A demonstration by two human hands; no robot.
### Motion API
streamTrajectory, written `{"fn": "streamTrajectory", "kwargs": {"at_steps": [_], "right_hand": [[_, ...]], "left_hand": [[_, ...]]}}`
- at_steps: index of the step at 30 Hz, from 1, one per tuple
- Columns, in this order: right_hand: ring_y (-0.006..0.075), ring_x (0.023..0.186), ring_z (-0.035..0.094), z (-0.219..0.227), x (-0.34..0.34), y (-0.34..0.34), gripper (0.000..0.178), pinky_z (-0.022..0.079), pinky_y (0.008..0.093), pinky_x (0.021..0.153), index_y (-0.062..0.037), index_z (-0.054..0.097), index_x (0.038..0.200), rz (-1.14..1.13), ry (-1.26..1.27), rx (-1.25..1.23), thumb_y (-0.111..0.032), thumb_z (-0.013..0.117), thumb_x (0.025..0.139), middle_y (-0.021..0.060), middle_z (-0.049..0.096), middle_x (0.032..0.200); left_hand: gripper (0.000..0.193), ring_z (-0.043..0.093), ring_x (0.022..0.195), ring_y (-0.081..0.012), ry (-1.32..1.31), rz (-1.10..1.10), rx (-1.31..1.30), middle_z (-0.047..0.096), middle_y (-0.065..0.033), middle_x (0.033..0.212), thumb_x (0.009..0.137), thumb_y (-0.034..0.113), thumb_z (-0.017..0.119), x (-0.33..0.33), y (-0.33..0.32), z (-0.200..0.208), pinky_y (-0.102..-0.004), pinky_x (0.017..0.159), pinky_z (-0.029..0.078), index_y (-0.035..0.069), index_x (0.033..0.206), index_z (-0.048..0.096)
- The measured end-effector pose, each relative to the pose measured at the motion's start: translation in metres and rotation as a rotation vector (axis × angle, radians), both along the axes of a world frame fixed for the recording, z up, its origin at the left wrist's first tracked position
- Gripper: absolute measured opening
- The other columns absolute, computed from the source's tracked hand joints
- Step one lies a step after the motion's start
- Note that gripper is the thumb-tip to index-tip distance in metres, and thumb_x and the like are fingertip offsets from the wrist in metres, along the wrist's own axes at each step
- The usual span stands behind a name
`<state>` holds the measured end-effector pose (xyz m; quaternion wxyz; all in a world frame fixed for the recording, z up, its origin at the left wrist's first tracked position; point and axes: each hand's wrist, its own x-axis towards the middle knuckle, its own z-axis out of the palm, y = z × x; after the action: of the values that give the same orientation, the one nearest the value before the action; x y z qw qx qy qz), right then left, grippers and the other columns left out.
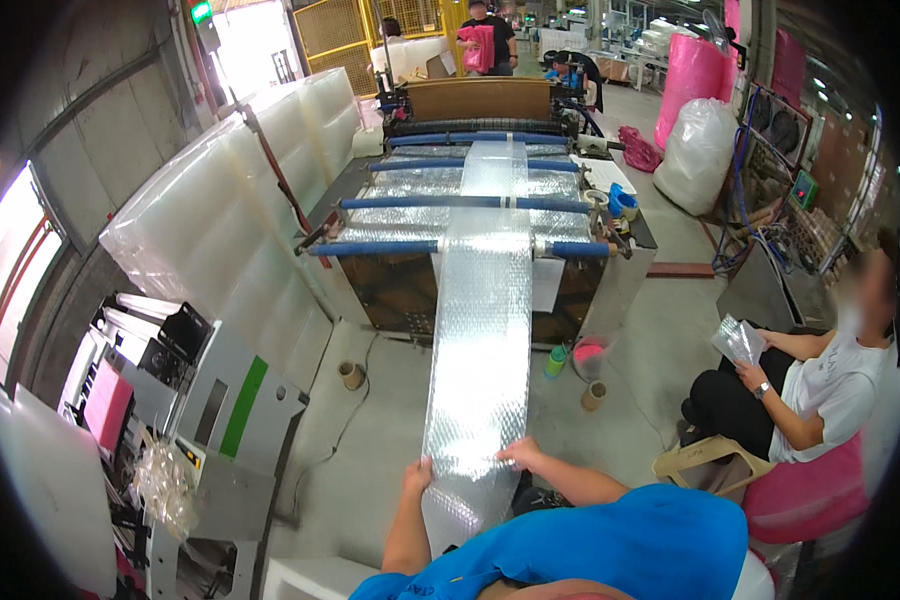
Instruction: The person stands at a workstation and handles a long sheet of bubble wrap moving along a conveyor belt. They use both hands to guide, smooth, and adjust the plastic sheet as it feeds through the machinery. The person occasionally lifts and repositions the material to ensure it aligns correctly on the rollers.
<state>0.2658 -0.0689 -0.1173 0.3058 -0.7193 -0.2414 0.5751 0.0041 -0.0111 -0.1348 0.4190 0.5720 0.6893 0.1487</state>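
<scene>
Factory floor (390, 410): grey, with a roller machine (615, 300) standing ahead.
Clear sack (700, 160): bulging with whitish material, beside a tall pink roll (682, 85).
Green bottle (555, 362): upright on the floor, contents too small to tell.
Bubble-film strip (482, 340): hangs from the blue rollers (390, 203) down to both hands.
Left hand (419, 475): closed on its left edge.
Right hand (519, 454): pinching its right edge.
</scene>
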Motion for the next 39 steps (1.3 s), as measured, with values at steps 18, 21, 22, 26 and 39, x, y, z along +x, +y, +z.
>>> {"fn": "streamTrajectory", "kwargs": {"at_steps": [18,21,22,26,39], "right_hand": [[0.0082,0.053,0.051,0.008,0.081,0.122,0.024,0.042,0.0220,0.052,-0.0041,0.065,0.069,-0.024,-0.187,0.179,-0.026,0.071,0.060,0.0030,0.059,0.060],[0.0079,0.053,0.051,0.014,0.093,0.145,0.024,0.041,0.0222,0.051,-0.0030,0.064,0.069,-0.084,-0.246,0.277,-0.024,0.070,0.061,0.0031,0.058,0.059],[0.0078,0.053,0.051,0.015,0.097,0.152,0.024,0.041,0.0222,0.051,-0.0028,0.064,0.069,-0.107,-0.254,0.311,-0.024,0.070,0.061,0.0030,0.058,0.059],[0.0069,0.053,0.049,0.062,0.106,0.174,0.023,0.040,0.0213,0.050,-0.0022,0.063,0.068,-0.143,-0.349,0.448,-0.023,0.070,0.061,0.0023,0.058,0.059],[0.0081,0.071,0.052,0.103,0.046,0.084,0.024,0.044,0.0226,0.056,-0.0043,0.058,0.086,-0.096,0.128,0.525,-0.019,0.066,0.068,0.0022,0.057,0.078]], "left_hand": [[0.062,0.052,0.089,-0.0357,-0.059,0.001,-0.116,0.055,-0.0250,0.087,0.075,0.055,0.039,0.087,0.142,-0.053,-0.0368,0.078,0.039,-0.003,0.084,0.058],[0.063,0.052,0.088,-0.0360,-0.074,0.032,-0.104,0.054,-0.0260,0.088,0.075,0.056,0.038,0.107,0.167,-0.021,-0.0374,0.078,0.039,-0.003,0.084,0.058],[0.063,0.052,0.088,-0.0362,-0.072,0.051,-0.085,0.054,-0.0262,0.087,0.076,0.056,0.038,0.114,0.172,-0.011,-0.0378,0.077,0.039,-0.003,0.084,0.058],[0.062,0.053,0.083,-0.0369,0.109,-0.053,0.108,0.055,-0.0261,0.083,0.077,0.055,0.036,0.129,0.194,0.041,-0.0390,0.075,0.040,-0.003,0.083,0.058],[0.070,0.057,0.080,-0.0258,-0.179,-0.177,0.001,0.058,-0.0175,0.084,0.054,0.053,0.066,0.067,0.119,0.102,-0.0326,0.070,0.044,-0.008,0.086,0.056]]}}
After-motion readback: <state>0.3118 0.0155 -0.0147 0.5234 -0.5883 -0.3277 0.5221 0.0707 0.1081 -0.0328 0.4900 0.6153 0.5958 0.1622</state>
